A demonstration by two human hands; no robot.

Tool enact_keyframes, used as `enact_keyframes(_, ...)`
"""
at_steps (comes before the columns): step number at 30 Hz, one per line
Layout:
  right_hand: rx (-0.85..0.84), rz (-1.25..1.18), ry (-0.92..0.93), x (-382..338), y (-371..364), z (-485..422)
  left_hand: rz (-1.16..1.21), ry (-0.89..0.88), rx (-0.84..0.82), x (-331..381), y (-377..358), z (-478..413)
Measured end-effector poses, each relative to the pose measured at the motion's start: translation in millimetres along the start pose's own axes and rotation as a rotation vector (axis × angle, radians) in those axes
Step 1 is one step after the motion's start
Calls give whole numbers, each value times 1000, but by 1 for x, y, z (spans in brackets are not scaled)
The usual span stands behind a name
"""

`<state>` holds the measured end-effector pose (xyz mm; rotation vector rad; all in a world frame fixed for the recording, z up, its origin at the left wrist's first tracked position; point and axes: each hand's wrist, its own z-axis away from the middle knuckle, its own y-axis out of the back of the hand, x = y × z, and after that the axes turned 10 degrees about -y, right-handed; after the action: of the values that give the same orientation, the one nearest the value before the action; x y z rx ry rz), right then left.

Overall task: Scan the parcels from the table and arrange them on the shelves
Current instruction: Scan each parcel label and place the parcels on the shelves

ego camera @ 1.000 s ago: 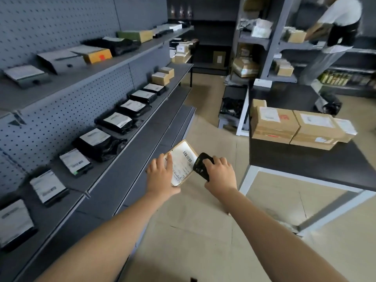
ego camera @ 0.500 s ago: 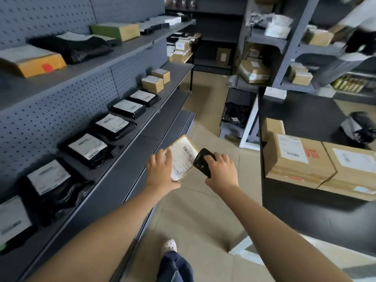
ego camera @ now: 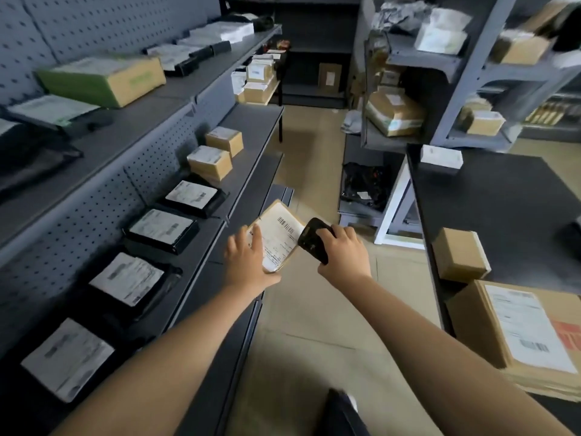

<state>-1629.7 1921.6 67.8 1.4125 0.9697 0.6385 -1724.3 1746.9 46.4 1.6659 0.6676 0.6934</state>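
Observation:
My left hand (ego camera: 248, 262) grips a small flat brown parcel (ego camera: 278, 234) with a white barcode label facing up. Right beside it, my right hand (ego camera: 344, 251) holds a black handheld scanner (ego camera: 314, 243), whose head lies against the parcel's right edge. Both are held over the aisle floor, just off the edge of the grey shelves (ego camera: 248, 158) on the left. The dark table (ego camera: 503, 202) on the right carries a small brown box (ego camera: 460, 254) and a large labelled carton (ego camera: 518, 335).
The left shelves hold a row of black labelled packets (ego camera: 163, 229), two small brown boxes (ego camera: 210, 162) and a green-sided box (ego camera: 103, 78) higher up. More racks with parcels (ego camera: 393, 114) stand ahead. The aisle floor runs between shelves and table.
I have walked forward along the aisle, so the shelves and table slid nearer and past. My hands kept the parcel and scanner together, the scanner now closer to the label.

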Motion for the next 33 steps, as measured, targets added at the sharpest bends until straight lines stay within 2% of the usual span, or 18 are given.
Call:
enact_keyframes(9,7,-9,54,35,-28,-186,-12,48,13,-3,-39,-178)
enact_keyframes(19,33,-27,134,82,-27,-409,40,176,61,9,-64,-383)
enact_keyframes(26,16,-47,173,72,-45,-526,77,250,66,-19,-84,-484)
enact_keyframes(33,24,-72,240,32,-64,-648,73,373,64,-76,-105,-585)
